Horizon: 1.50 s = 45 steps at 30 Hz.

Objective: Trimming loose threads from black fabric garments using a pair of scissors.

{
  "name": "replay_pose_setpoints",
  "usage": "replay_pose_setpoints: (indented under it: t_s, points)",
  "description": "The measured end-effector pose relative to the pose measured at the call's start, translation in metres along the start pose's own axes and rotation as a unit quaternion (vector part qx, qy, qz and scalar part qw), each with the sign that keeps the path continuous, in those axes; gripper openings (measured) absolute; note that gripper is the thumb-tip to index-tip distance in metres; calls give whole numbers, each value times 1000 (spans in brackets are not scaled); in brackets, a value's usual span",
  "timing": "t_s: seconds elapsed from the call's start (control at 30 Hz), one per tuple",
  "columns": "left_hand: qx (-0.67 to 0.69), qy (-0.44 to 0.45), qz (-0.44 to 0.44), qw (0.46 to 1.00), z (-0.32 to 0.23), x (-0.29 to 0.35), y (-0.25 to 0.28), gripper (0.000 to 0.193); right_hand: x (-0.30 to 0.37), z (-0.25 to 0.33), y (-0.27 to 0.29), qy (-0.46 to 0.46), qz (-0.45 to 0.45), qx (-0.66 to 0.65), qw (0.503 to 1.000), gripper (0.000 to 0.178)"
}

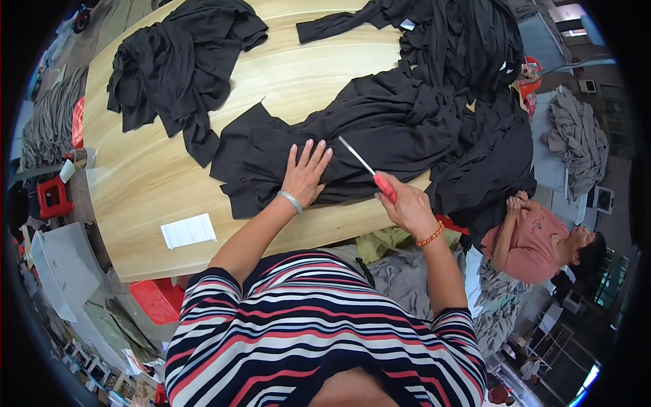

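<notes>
A black garment [380,125] lies spread in folds across the wooden table [146,193] in front of me. My left hand [305,173] rests flat on its near left part, fingers stretched out and slightly apart. To the right, my right hand [410,210] is closed round a red-handled tool [359,157] with a slim, straight metal shaft; its exact kind I cannot make out. The shaft slants up and left over the black cloth, its tip just right of my left fingertips. Whether the tip touches the cloth, I cannot tell.
Another black garment [180,64] lies at the far left of the table. Black garments are heaped [468,47] at the far right. A white paper [188,231] lies near the front left edge. A person in a pink shirt [532,244] is at the right. A red stool [154,300] stands below the table.
</notes>
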<state>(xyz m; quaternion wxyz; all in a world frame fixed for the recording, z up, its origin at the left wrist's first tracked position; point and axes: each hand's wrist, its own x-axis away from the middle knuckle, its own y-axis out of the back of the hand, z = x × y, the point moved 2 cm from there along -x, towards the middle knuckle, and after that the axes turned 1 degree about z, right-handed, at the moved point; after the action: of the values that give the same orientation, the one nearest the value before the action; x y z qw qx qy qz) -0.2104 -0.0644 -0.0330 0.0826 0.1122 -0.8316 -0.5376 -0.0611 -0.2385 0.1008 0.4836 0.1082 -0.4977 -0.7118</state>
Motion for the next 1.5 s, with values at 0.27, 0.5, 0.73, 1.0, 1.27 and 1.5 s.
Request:
replay_pose_setpoints:
  t_s: [0.27,0.5,0.73,1.0,1.27,1.5]
  points:
    - [-13,0,-8,1000,7,8,-11,91,7,31,-7,-9,127,113,985,34]
    - [1,-4,-10,1000,10,11,-7,84,5,36,-19,-8,113,107,988,30]
    - [260,54,-232,936,45,26,9,56,10,30,-30,-41,86,51,994,33]
    - [117,66,-201,970,69,46,-3,44,13,52,-44,-12,117,56,991,29]
    - [140,48,-249,957,75,50,-5,40,3,73,-55,38,148,82,985,27]
    - [291,104,-246,919,98,58,11,27,5,83,-66,63,162,69,982,26]
